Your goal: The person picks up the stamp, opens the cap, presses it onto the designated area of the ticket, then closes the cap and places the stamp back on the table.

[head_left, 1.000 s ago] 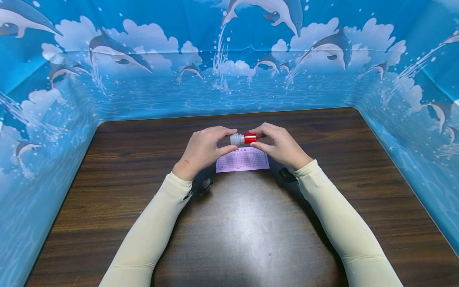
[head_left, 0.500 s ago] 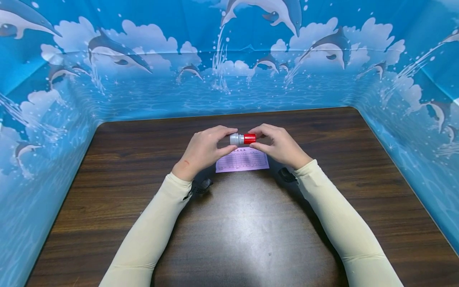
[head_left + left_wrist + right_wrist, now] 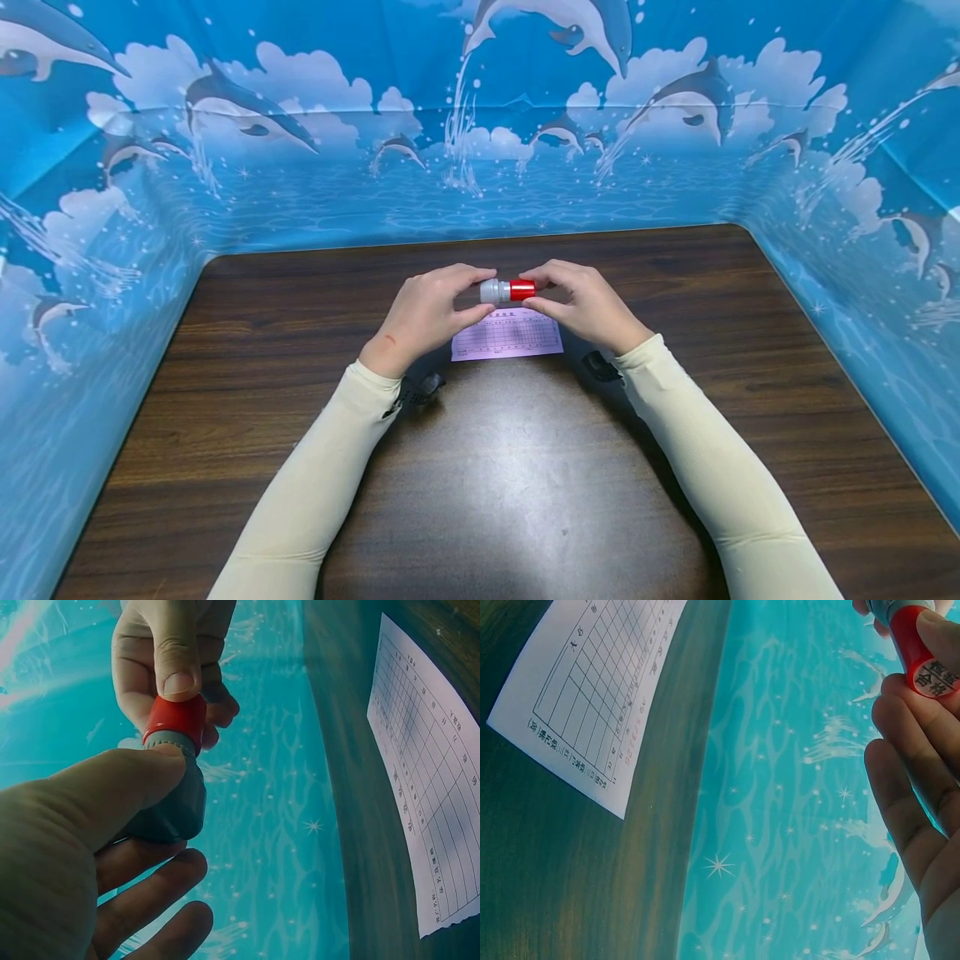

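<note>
Above the middle of the far part of the table, a small stamp (image 3: 491, 291) lies sideways between the two hands. My left hand (image 3: 423, 308) pinches its grey body, with the thumb on the ribbed neck in the left wrist view. From the other side my right hand (image 3: 588, 304) grips the red part (image 3: 522, 289) between thumb and fingers. A round white label (image 3: 935, 677) with dark characters shows on the red end in the right wrist view. Just below the stamp in the head view lies a pinkish printed form (image 3: 506, 335) with a grid of lines.
The dark wood-grain table (image 3: 487, 467) has a blue sheet printed with dolphins (image 3: 480, 208) along its back and sides. A dark camera (image 3: 423, 389) is strapped at the left wrist, another dark device (image 3: 602, 365) at the right.
</note>
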Motion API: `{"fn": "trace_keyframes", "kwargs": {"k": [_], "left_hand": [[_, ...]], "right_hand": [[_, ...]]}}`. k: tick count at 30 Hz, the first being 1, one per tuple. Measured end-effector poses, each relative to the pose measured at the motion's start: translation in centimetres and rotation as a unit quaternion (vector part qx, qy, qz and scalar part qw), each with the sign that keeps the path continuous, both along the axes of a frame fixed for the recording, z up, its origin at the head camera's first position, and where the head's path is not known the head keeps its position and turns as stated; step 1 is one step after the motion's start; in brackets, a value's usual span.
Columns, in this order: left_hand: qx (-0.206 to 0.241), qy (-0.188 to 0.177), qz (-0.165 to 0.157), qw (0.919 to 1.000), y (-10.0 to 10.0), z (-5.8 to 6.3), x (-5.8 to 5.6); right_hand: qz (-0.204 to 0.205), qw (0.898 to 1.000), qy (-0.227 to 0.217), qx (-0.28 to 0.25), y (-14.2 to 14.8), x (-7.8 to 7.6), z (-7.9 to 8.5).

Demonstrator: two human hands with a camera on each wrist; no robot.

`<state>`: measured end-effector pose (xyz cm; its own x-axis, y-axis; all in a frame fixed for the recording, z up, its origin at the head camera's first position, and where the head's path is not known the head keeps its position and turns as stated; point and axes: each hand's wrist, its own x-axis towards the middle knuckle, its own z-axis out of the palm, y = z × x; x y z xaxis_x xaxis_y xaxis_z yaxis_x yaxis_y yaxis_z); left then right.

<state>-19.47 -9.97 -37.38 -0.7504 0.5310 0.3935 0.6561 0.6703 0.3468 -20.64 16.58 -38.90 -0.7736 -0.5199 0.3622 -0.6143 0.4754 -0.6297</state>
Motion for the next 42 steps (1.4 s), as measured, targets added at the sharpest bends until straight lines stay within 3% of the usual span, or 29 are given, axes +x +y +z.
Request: {"fn": "trace_keyframes", "kwargs": {"k": [27, 42], "left_hand": [[0.013, 0.006, -0.001, 0.9999, -0.24, -0.04, -0.17], [0.000, -0.005, 0.036, 0.9993, -0.58, 0.13, -0.23]], "right_hand": [[-0.006, 1.000, 0.010, -0.017, 0.11, -0.12, 0.08], [-0.024, 1.000, -0.010, -0.015, 0.41, -0.25, -0.01]]}}
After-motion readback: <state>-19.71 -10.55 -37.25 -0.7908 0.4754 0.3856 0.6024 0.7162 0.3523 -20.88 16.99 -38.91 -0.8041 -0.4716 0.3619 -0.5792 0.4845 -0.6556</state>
